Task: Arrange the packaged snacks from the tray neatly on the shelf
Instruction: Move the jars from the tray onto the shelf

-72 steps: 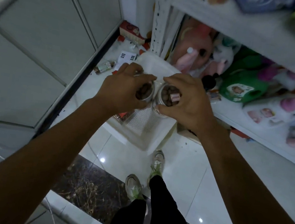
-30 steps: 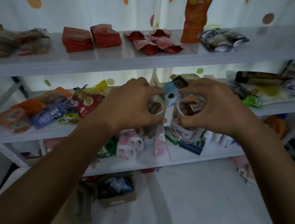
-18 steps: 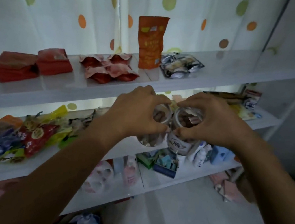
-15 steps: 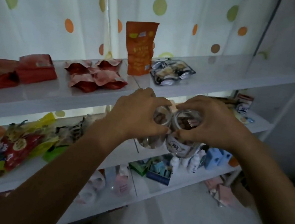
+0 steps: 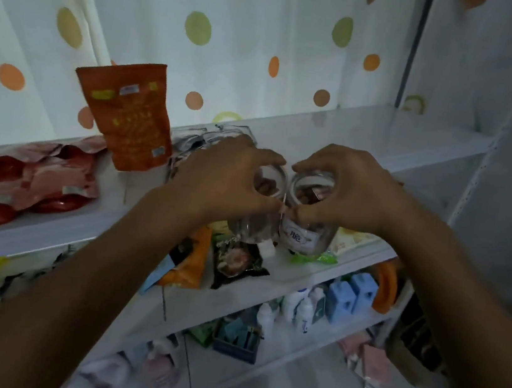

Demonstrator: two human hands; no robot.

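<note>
Two clear snack jars hang side by side in front of the white shelf. My left hand grips the top of the left jar, which holds brown pieces. The right jar, with a white label, is gripped round its rim by my right hand. Both jars are level with the shelf's front edge, just right of a clear snack packet and an upright orange pouch.
Red and pink packets lie on the left of the same shelf. The shelf below carries snack bags; lower ones hold bottles and blue containers. A dotted curtain hangs behind. The shelf surface to the right of the jars is bare.
I have carried both jars up from the tray on the floor to the upper shelf. The view has risen and shifted right; my grips have not changed.
</note>
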